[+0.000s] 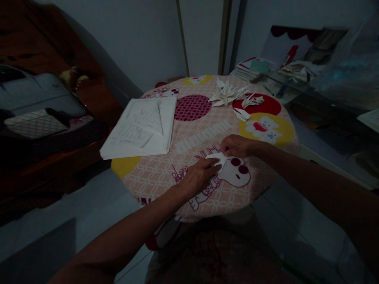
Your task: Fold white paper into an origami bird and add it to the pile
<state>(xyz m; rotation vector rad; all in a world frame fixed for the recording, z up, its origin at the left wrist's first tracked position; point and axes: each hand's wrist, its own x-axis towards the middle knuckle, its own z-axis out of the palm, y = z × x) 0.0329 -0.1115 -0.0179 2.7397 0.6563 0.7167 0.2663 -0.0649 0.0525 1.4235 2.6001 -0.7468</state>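
Note:
A small folded piece of white paper point(217, 159) lies on the round table's patterned cloth point(207, 134), near the front edge. My left hand point(197, 175) presses down on its near side with fingers closed over the paper. My right hand point(237, 146) pinches the paper's far corner with curled fingers. Both hands touch the same piece.
A thick stack of white sheets point(142, 128) lies at the table's left. Several folded paper shapes point(229, 94) sit at the far side. A cluttered shelf with books point(284, 67) stands at the right, dark wooden furniture point(44, 102) at the left.

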